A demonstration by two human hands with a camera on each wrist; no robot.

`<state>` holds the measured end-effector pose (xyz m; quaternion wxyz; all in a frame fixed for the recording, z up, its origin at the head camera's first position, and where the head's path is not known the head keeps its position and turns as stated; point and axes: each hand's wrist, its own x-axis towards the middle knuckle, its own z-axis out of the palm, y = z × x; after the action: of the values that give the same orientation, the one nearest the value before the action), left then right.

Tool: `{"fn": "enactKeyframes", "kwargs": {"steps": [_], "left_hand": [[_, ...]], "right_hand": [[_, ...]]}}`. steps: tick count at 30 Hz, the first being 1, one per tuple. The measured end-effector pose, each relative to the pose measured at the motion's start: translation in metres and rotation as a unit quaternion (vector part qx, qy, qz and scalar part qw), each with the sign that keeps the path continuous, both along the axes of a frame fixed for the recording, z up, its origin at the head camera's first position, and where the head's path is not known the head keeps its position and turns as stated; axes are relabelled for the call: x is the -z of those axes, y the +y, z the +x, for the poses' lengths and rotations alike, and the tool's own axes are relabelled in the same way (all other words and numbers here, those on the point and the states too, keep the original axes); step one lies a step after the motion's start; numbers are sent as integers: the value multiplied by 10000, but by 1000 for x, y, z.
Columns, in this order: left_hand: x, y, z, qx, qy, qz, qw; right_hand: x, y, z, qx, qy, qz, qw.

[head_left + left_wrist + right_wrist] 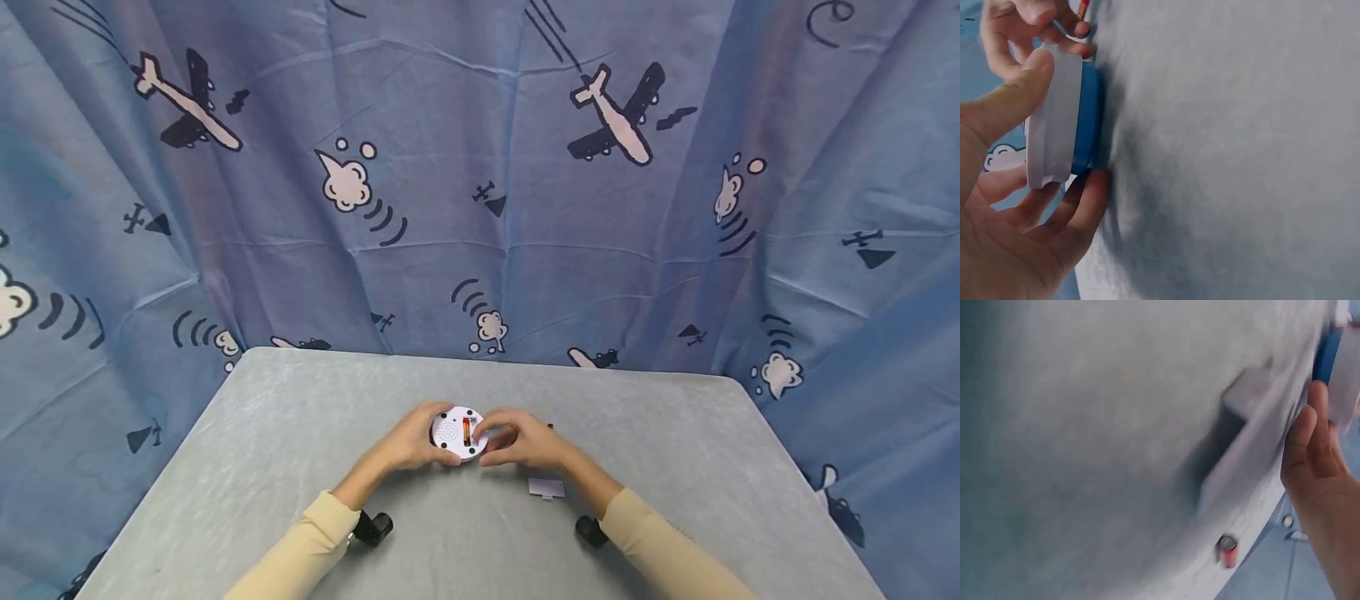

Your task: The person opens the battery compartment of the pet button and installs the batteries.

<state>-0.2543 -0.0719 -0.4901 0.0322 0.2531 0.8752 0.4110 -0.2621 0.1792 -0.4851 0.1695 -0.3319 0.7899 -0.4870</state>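
Observation:
A round white device [450,433] has dotted holes, dark round feet and a battery slot on its upward face. One orange-and-black battery [467,432] lies in the slot. From the left, my left hand [412,435] grips the rim, thumb on the near edge and fingers round the far side. The left wrist view shows the device's white casing [1060,119] above a blue part [1088,119], tilted near the table. My right hand [525,437] is at the right side, index fingertip over the slot and thumb near the rim. Its fingers partly hide the slot's right half.
A pale battery cover [546,487] with a small tab lies on the table below my right wrist. Another red battery [1229,551] stands beyond it, mostly hidden by my hand in the head view. A blue airplane-print curtain [420,208] hangs behind the grey table [300,392].

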Motion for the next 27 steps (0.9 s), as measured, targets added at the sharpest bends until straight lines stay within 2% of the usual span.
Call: {"fn": "enactKeyframes", "kwargs": {"steps": [2, 5, 12, 19, 27], "left_hand": [[-1, 0, 1, 3, -97, 30, 9999], [-1, 1, 3, -15, -147, 43, 9999], [2, 0, 4, -62, -208, -21, 9998], [3, -2, 6, -55, -228, 44, 9997], [2, -5, 8, -21, -235, 108, 9997]], "right_hand": [[-2, 9, -2, -36, -195, -261, 9995], [-7, 21, -6, -80, -250, -300, 9992], [-11, 56, -7, 390, -57, 110, 9992], [-9, 97, -5, 896, 96, 665, 9937], [-2, 121, 3, 1114, 436, 1229, 9852]]}}
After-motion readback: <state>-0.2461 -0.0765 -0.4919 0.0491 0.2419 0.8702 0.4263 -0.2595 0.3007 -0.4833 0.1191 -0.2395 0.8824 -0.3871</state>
